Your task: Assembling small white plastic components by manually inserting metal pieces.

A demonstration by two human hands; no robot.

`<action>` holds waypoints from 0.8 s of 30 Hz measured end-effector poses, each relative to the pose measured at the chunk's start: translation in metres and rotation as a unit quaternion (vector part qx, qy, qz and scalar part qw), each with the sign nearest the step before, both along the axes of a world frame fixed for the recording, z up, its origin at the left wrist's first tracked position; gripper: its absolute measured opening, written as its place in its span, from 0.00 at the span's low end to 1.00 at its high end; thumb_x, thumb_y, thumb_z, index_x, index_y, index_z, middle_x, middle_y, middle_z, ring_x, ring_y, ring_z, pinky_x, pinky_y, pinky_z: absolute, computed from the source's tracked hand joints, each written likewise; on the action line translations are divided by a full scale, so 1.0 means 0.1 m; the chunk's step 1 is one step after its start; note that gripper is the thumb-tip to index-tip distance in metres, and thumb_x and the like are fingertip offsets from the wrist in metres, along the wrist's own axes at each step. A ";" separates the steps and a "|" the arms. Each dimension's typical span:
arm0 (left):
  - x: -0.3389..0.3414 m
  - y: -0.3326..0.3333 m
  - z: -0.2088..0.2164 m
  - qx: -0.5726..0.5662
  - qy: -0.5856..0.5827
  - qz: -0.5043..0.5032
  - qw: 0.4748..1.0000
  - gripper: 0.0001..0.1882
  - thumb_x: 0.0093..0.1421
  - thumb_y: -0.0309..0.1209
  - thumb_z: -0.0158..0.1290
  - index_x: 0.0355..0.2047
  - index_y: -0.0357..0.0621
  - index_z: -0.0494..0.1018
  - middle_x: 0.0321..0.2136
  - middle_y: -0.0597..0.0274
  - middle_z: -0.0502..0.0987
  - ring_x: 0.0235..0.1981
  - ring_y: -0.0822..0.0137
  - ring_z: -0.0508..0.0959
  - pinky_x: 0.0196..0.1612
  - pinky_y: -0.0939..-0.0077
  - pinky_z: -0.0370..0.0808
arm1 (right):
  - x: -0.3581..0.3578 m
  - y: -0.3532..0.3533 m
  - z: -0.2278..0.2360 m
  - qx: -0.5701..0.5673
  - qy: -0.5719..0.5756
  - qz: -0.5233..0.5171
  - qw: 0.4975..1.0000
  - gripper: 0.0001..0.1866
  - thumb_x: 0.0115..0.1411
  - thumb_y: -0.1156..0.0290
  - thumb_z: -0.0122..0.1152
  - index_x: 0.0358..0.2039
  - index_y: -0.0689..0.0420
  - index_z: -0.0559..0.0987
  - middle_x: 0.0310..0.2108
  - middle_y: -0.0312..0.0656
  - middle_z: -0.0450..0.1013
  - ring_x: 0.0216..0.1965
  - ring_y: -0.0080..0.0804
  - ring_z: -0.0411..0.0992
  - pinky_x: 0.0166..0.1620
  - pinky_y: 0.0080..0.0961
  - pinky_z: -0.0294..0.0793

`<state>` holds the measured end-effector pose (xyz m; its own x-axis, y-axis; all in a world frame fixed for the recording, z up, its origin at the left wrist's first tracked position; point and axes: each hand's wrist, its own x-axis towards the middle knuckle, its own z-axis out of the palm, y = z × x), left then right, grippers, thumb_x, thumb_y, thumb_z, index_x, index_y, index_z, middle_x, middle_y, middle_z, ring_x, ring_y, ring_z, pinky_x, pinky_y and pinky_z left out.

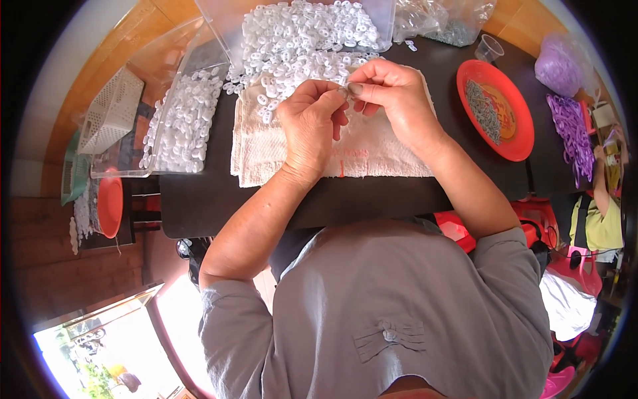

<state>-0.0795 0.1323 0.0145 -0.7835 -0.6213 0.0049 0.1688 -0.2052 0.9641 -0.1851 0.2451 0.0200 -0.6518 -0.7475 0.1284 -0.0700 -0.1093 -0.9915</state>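
Above a folded cream towel (392, 156), my left hand (307, 126) and my right hand (405, 100) meet, thumbs and fingertips pinched together. Whatever sits between the fingertips is too small and covered to make out. Just beyond them, small white oval plastic pieces with holes (309, 30) spill in a heap from a clear container onto the towel's far side. A few loose ones lie close by my left fingers. To the right, a red oval plate (522, 136) bears a pile of small grey metal pieces (483, 113).
A clear bin (119, 174) of more white pieces stands left, beside a white perforated basket (113, 110). Right are a clear cup (490, 48), a purple bag (558, 65) and purple linked strips (570, 136). The dark table's front edge (299, 219) runs under my forearms. Another person (601, 219) is at far right.
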 end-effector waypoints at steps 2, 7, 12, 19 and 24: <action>-0.01 0.00 -0.03 -0.001 0.002 -0.001 1.000 0.05 0.56 0.24 0.53 0.30 0.33 0.74 0.20 0.61 0.75 0.16 0.76 0.71 0.15 0.84 0.64 | -0.02 0.01 0.00 -0.005 -0.011 0.004 1.000 0.08 0.58 0.72 0.58 0.36 0.62 0.78 0.28 0.36 0.75 0.29 0.21 0.73 0.32 0.19 0.70; -0.02 0.00 0.00 0.039 0.065 -0.044 0.996 0.06 0.56 0.21 0.57 0.34 0.33 0.73 0.24 0.61 0.76 0.19 0.76 0.73 0.18 0.84 0.67 | -0.11 0.05 0.07 0.009 -0.103 0.012 0.995 0.08 0.60 0.70 0.58 0.36 0.61 0.78 0.27 0.35 0.75 0.27 0.22 0.73 0.32 0.18 0.70; -0.01 -0.01 0.05 -0.018 0.080 -0.105 0.991 0.11 0.55 0.19 0.59 0.39 0.34 0.73 0.27 0.59 0.77 0.22 0.75 0.74 0.19 0.84 0.68 | -0.22 0.15 0.14 0.036 -0.079 0.122 0.989 0.09 0.61 0.67 0.57 0.32 0.60 0.78 0.24 0.35 0.74 0.24 0.22 0.73 0.29 0.16 0.70; 0.05 -0.03 0.04 -0.097 0.069 -0.126 0.985 0.13 0.53 0.17 0.60 0.39 0.35 0.73 0.28 0.58 0.80 0.23 0.77 0.76 0.19 0.88 0.67 | -0.18 0.17 0.22 0.063 -0.115 0.146 0.980 0.09 0.60 0.68 0.58 0.30 0.62 0.77 0.23 0.37 0.74 0.20 0.24 0.72 0.23 0.16 0.68; 0.09 0.00 0.07 -0.120 0.091 -0.137 0.979 0.12 0.52 0.15 0.60 0.36 0.33 0.71 0.28 0.54 0.79 0.27 0.70 0.80 0.24 0.84 0.73 | -0.20 0.18 0.20 0.048 -0.136 0.202 0.969 0.10 0.60 0.68 0.59 0.30 0.64 0.77 0.20 0.38 0.72 0.16 0.25 0.71 0.19 0.14 0.66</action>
